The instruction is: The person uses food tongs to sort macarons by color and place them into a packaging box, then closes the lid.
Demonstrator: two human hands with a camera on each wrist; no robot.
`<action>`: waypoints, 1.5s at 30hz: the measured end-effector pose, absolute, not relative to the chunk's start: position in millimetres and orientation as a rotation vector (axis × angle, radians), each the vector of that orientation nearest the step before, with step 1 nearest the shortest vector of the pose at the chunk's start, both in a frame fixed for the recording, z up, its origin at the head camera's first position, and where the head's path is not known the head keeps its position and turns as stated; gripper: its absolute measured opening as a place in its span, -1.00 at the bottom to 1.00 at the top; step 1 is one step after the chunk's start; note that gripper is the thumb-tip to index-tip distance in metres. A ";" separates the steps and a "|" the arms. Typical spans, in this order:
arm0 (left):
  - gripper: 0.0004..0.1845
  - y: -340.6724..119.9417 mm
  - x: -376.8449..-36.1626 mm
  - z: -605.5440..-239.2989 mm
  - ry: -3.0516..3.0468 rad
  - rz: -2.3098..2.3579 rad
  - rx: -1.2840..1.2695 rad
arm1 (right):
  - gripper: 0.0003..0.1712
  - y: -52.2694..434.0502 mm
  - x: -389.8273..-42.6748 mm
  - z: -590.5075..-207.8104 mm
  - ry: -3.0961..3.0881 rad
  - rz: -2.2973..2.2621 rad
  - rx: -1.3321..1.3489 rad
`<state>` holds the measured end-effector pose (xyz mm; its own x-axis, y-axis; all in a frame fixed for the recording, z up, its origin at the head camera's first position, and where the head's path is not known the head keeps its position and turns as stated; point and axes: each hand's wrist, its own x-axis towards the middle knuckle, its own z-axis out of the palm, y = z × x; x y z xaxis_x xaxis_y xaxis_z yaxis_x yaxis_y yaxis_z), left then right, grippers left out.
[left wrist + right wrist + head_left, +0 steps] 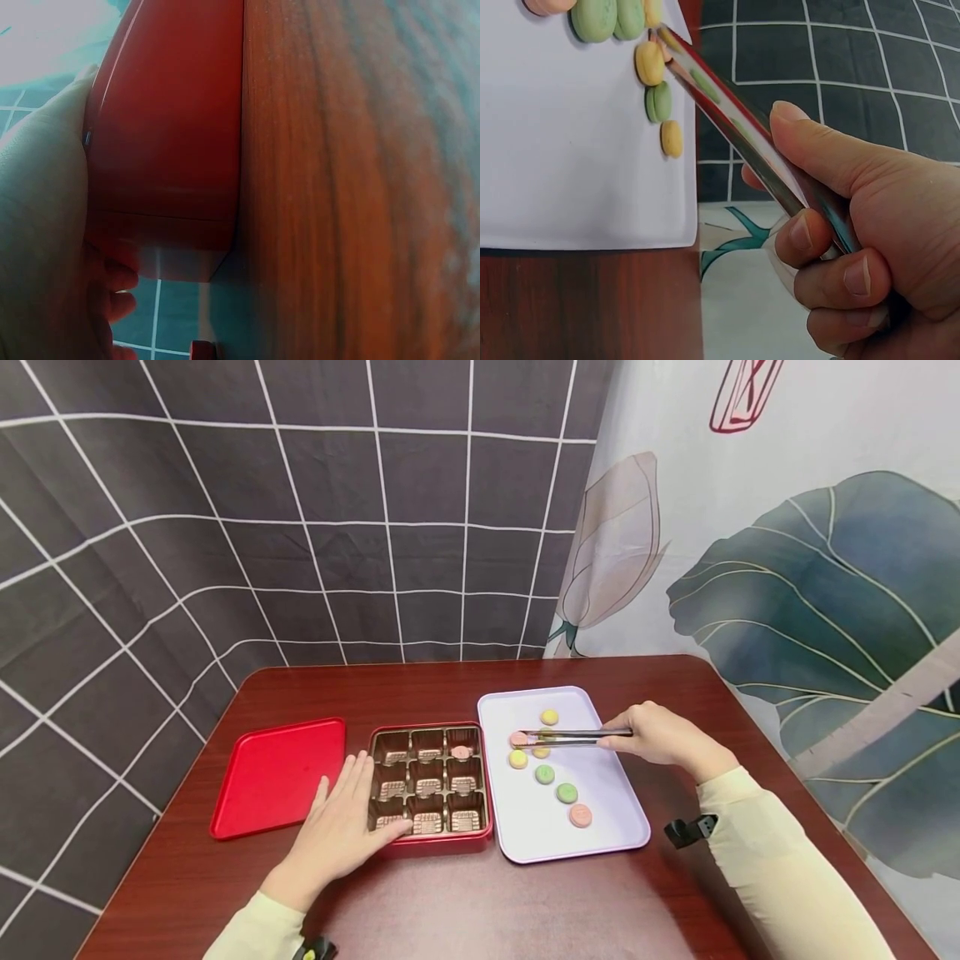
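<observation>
Head view. Nearest the camera: two cream sleeves coming in from the bottom edge. Left hand (337,831) lies flat, palm down, fingers straight and slightly spread, fingertips over the front left corner of the red box (431,787). Right hand (660,735) is stretched leftward over the white tray (611,793), fingers curled round metal tongs (562,737) held level. The tong tips pinch a pink cookie (518,739) at the tray's left part, close to the tray floor.

Count: box has nine compartments in a brown liner, three by three; one pink cookie (461,752) sits in the back right compartment, the other eight hold none. On the tray besides the pinched one: three yellow, two green, one pink. One red lid (279,775) lies flat on the dark wood surface (480,902), left of the box, just beside the left hand.

Left wrist view. Palm and fingers press flat against the rounded red wall of the box (165,135); wood grain beside it.

Right wrist view. Thumb on top, three fingers curled beneath the tongs (735,135). Tips reach among small round cookies at the tray's far edge; the pinched piece is mostly hidden there.
</observation>
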<state>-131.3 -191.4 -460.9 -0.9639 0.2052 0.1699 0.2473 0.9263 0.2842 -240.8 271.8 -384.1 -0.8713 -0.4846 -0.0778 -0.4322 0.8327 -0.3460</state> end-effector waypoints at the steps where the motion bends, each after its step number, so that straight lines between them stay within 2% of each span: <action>1: 0.21 -191.4 -131.2 -460.9 -2.948 -0.464 -0.348 | -0.56 271.9 -241.1 -384.9 2.851 -0.483 -0.721; 29: 0.22 -191.2 -128.6 -464.5 -2.931 -0.460 -0.346 | -0.53 269.0 -236.9 -391.8 2.808 -0.546 -0.642; 45: 0.22 -191.7 -130.4 -458.0 -2.953 -0.466 -0.342 | -0.51 262.0 -222.5 -372.8 2.801 -0.645 -0.716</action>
